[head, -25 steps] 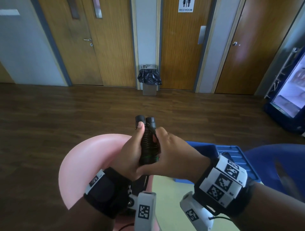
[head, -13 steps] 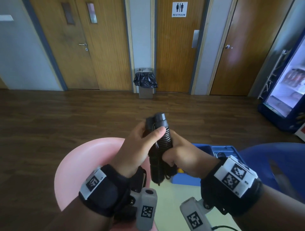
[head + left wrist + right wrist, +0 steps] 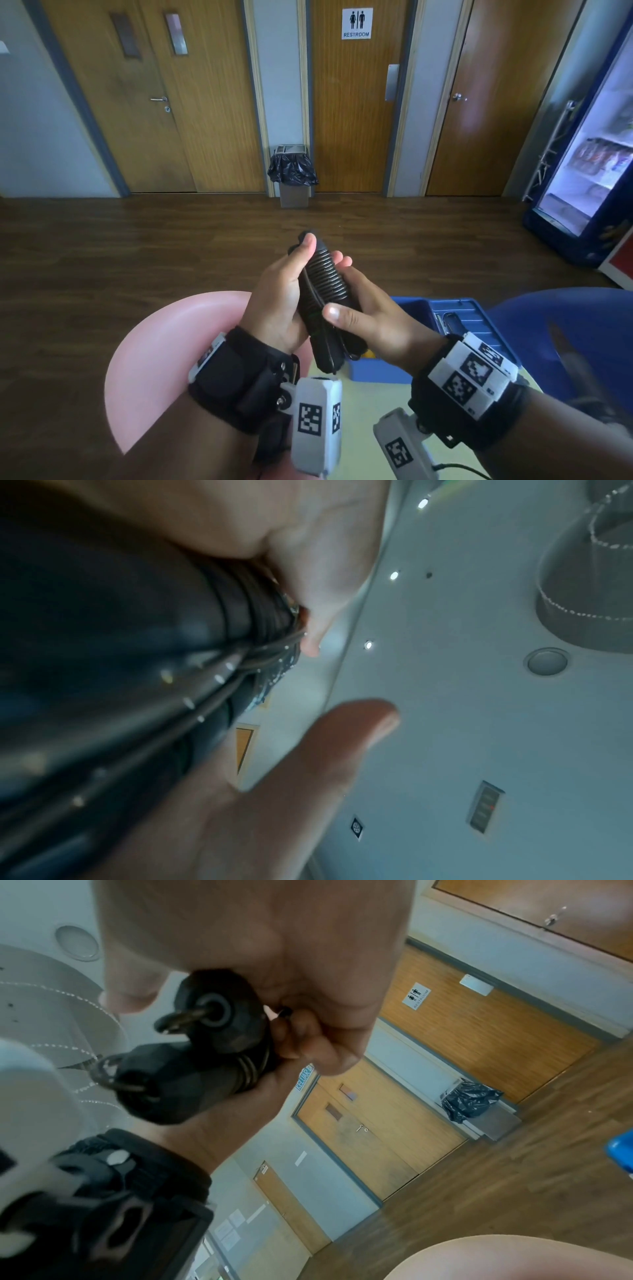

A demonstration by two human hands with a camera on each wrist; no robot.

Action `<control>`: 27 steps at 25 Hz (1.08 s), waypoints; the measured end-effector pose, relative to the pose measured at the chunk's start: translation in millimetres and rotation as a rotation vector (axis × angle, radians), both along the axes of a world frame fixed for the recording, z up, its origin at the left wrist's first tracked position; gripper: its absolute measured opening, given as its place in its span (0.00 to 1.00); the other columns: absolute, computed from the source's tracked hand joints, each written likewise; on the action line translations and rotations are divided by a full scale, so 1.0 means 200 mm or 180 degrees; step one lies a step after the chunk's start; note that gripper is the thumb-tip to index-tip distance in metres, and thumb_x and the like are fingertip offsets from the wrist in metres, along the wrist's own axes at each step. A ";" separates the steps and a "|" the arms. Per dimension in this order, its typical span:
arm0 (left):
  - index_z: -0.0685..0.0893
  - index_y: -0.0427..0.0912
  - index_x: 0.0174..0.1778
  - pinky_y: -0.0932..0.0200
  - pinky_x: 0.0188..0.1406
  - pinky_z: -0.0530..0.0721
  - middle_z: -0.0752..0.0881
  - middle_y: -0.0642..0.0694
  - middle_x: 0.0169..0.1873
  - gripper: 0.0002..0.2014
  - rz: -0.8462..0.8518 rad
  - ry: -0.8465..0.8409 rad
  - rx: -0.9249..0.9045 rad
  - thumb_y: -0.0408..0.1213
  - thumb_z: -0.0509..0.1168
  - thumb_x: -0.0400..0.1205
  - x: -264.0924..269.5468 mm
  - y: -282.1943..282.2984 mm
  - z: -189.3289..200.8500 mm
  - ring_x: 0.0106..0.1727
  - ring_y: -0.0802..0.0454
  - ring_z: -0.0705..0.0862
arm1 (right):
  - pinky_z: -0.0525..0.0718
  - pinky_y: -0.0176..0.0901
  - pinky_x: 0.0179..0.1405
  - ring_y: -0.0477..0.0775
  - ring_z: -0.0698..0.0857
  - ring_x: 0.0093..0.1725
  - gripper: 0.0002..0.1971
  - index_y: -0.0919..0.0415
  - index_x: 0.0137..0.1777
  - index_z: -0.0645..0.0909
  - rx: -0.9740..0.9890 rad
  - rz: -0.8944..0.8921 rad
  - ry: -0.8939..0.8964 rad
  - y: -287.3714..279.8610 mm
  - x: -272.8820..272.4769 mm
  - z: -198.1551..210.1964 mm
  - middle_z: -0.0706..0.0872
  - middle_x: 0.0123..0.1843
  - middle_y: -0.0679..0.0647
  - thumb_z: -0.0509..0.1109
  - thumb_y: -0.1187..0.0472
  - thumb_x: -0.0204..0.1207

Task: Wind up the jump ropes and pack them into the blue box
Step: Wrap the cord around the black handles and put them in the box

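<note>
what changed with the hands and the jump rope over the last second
The wound jump rope tipped from upright to lean left at its top. The left hand shifted its thumb up over the handle tops; the right hand slid lower, its thumb now across the coils. Both hands still grip the bundle above the blue box, which hasn't moved, nor has the pink stool.

Dim hallway, blurry wrist views (wide-angle distortion)

jump rope (image 3: 325, 291) between left hand (image 3: 277, 301) and right hand (image 3: 373, 318), box (image 3: 479, 318) below right, bin (image 3: 293, 176) beyond
</note>
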State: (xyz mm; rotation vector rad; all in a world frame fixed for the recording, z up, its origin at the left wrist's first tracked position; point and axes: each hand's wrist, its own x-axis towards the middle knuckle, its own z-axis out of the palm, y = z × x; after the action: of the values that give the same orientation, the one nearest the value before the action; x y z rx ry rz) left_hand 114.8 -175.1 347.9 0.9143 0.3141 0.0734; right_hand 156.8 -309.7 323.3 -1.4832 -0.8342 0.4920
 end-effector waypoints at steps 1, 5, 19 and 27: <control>0.85 0.35 0.58 0.40 0.67 0.83 0.88 0.36 0.62 0.29 -0.0109 -0.0004 -0.0096 0.58 0.70 0.73 -0.01 0.01 0.00 0.62 0.39 0.88 | 0.83 0.53 0.63 0.55 0.85 0.64 0.48 0.60 0.75 0.71 0.0060 0.0069 0.0007 -0.01 0.00 0.00 0.85 0.63 0.58 0.79 0.31 0.62; 0.85 0.38 0.54 0.40 0.70 0.80 0.89 0.39 0.61 0.27 -0.0309 -0.0020 -0.0486 0.61 0.68 0.77 -0.01 0.00 -0.02 0.61 0.41 0.88 | 0.83 0.52 0.62 0.54 0.85 0.63 0.43 0.62 0.75 0.71 0.0028 -0.0019 -0.0299 -0.04 -0.01 0.00 0.85 0.62 0.54 0.81 0.44 0.63; 0.84 0.35 0.60 0.42 0.68 0.83 0.87 0.35 0.63 0.32 0.0243 -0.0105 -0.0411 0.60 0.72 0.72 0.07 -0.04 -0.06 0.65 0.41 0.87 | 0.74 0.33 0.35 0.41 0.80 0.33 0.10 0.46 0.44 0.77 -0.0064 -0.0963 -0.1308 -0.02 -0.02 -0.02 0.81 0.33 0.36 0.67 0.43 0.69; 0.78 0.31 0.68 0.37 0.68 0.82 0.88 0.33 0.61 0.31 0.0645 -0.0374 -0.0032 0.52 0.72 0.77 0.10 0.00 0.00 0.60 0.42 0.90 | 0.84 0.37 0.54 0.44 0.84 0.55 0.39 0.50 0.69 0.72 -0.0657 -0.1192 -0.0606 -0.04 0.04 -0.04 0.84 0.59 0.48 0.71 0.29 0.60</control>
State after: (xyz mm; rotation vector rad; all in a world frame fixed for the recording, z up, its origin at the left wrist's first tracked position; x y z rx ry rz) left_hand 135.5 -176.1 347.0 0.8623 0.2967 0.3107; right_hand 163.9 -318.6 314.5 -1.8505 -0.6430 0.1605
